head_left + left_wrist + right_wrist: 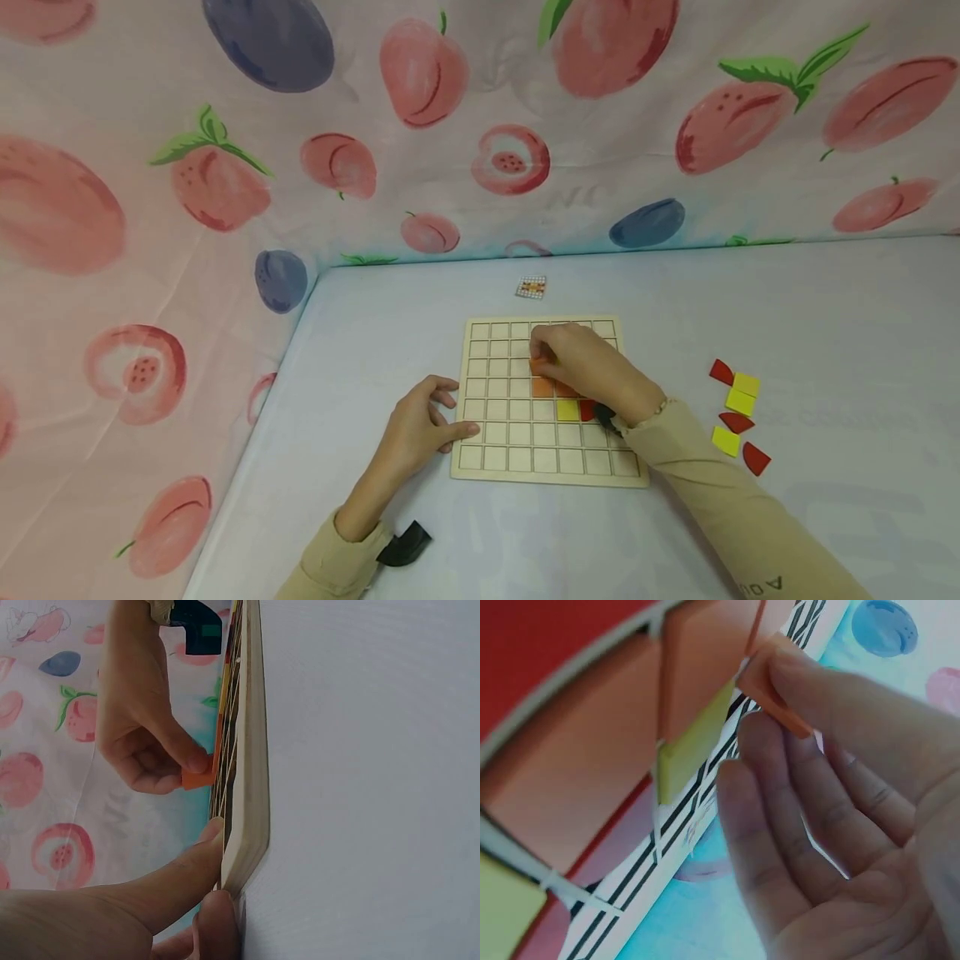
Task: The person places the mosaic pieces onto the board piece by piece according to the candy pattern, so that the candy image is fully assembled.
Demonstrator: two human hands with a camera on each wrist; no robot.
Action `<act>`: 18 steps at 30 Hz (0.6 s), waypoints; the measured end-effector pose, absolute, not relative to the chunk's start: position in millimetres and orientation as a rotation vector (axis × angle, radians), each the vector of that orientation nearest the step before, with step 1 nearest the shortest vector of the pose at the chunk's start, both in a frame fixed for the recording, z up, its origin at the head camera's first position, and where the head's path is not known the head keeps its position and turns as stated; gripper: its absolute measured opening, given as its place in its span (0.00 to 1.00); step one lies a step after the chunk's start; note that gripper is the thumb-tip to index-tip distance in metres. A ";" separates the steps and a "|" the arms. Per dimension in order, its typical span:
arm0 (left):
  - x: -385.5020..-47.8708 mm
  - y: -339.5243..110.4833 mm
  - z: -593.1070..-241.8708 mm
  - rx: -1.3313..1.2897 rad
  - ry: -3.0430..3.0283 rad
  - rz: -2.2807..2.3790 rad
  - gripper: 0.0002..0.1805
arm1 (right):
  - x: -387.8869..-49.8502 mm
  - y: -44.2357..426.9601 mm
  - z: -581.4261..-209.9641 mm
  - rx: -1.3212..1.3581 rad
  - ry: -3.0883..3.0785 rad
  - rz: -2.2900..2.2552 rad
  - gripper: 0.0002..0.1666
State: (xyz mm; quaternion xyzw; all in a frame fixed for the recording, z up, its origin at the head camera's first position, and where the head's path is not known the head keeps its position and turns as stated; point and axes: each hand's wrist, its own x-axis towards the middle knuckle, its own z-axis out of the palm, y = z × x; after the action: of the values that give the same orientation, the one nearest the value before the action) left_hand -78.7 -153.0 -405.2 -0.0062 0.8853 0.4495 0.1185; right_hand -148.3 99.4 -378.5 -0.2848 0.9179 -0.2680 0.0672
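A pale wooden grid board (496, 457) lies flat on the table. My left hand (417, 421) holds its left edge, thumb on top and other fingers at the side. Over the upper middle of the board, my right hand (588, 358) pinches an orange tile (769, 694) between thumb and fingers. In the left wrist view that orange tile (197, 778) stands tilted just at the board's surface. Below the right hand, an orange tile (542, 387), a yellow tile (567, 410) and a red piece (587, 409) sit in cells. The hand and sleeve hide other cells.
Loose yellow squares (725, 441) and red rounded pieces (757, 458) lie right of the board. A small patterned card (532, 287) lies beyond its far edge. Fruit-printed cloth (450, 167) rises behind and left of the table. Black wrist devices (405, 544) hang at both cuffs.
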 end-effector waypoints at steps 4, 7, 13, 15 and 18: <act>-77.9 -152.4 -404.5 -0.036 2.590 1.305 0.34 | -146.5 96.5 -378.3 -0.883 2.730 -0.916 0.04; -77.7 -152.7 -404.6 -0.035 2.590 1.302 0.34 | -144.9 92.8 -377.2 -0.852 2.692 -0.977 0.03; -78.2 -153.1 -405.2 -0.032 2.588 1.304 0.34 | -141.3 82.5 -377.3 -0.767 2.600 -1.058 0.04; -78.3 -153.4 -405.8 -0.024 2.587 1.306 0.34 | -140.2 80.0 -378.2 -0.751 2.587 -1.068 0.04; -78.5 -153.5 -406.2 -0.021 2.583 1.309 0.34 | -138.4 77.4 -378.8 -0.741 2.598 -1.072 0.05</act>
State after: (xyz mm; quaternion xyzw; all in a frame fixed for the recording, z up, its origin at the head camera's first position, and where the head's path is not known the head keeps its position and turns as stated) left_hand -78.5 -153.5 -406.2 -0.0072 0.8852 0.4487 0.1223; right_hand -138.4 77.4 -378.8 -0.2531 0.8877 -0.3662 0.1174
